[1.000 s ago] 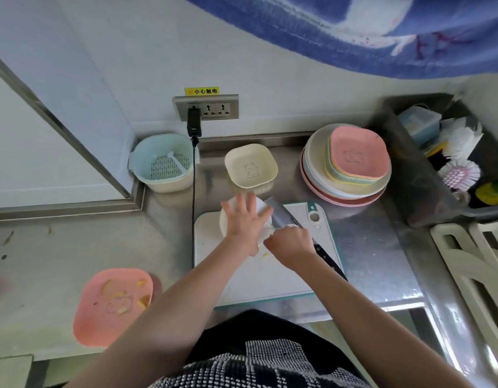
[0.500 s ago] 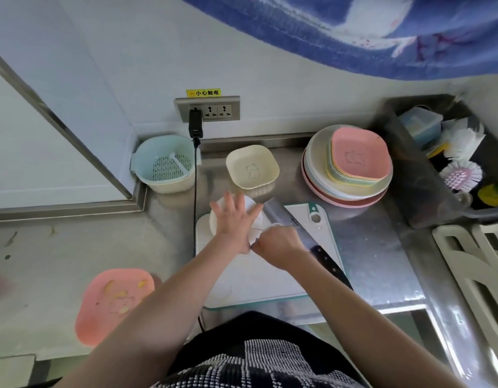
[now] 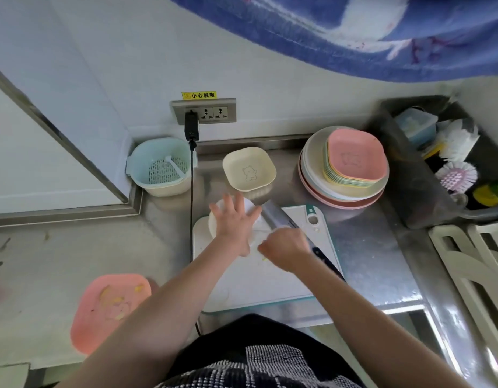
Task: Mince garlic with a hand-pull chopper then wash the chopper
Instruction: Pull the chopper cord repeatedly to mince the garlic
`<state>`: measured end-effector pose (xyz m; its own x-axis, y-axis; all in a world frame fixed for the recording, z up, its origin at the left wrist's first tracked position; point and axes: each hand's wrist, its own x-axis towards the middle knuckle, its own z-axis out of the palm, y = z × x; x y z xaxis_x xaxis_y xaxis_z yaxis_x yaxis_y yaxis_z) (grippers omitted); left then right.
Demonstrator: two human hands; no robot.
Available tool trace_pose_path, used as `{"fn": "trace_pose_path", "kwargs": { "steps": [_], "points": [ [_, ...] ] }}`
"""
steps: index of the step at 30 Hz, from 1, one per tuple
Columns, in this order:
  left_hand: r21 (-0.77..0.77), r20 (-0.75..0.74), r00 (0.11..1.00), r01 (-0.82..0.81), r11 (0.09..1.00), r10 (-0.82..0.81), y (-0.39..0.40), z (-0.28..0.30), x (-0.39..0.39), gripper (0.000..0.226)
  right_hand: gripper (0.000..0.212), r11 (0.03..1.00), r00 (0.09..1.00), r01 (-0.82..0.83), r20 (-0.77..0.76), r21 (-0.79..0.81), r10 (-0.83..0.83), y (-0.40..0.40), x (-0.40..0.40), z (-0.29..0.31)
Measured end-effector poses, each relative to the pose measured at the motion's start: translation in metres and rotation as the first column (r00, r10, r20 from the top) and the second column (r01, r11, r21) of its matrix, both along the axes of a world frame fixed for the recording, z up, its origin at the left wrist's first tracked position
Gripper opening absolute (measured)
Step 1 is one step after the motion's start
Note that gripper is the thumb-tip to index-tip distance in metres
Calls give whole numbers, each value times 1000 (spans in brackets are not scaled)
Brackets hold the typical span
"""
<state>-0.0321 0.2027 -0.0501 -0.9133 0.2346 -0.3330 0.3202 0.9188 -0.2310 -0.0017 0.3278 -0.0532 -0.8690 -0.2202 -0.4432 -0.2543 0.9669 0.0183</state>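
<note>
- Nearest, low and well to the left of the left fingers: pink dish [image 3: 109, 309] on the grey counter [image 3: 46, 261], yellowish scraps lying in it.
- Under both hands: white cutting board [image 3: 256, 284], a small yellow fleck just below the right knuckles.
- Right hand [image 3: 284, 247] curled into a fist; something thin, perhaps a pull cord, seemingly pinched toward the left palm, too blurred to say for sure.
- Knife [image 3: 281, 219] lying slantwise on the board, blade just beyond the right fingers, dark handle running back past the wrist.
- Left hand [image 3: 233, 222] spread wide, fingers straight, pressing flat on the white round chopper [image 3: 214, 219], which sits at the board's far left corner.
- Just past the left fingertips: cream bear dish [image 3: 249, 169].
- Left of that, beyond the fingers: blue strainer basket [image 3: 161, 169], black cable hanging beside it.
- Far right of the right fingers: stack of plates [image 3: 345, 166], then the dark tub [image 3: 410, 163] holding brushes.
</note>
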Motion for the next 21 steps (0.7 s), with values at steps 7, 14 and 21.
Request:
{"fn": "trace_pose_path", "kwargs": {
  "steps": [7,14,21],
  "points": [
    [50,37,998,-47,998,45,-6,4,-3,106,38,914,917,396,0,84,-398,62,-9,-15],
    [34,55,998,-44,998,42,-4,5,-3,103,40,960,965,258,68,-111,-252,47,-11,-1],
    [51,43,999,-34,998,32,-7,5,-4,105,40,982,985,172,14,-76,-171,22,-11,-13]
  ]
}}
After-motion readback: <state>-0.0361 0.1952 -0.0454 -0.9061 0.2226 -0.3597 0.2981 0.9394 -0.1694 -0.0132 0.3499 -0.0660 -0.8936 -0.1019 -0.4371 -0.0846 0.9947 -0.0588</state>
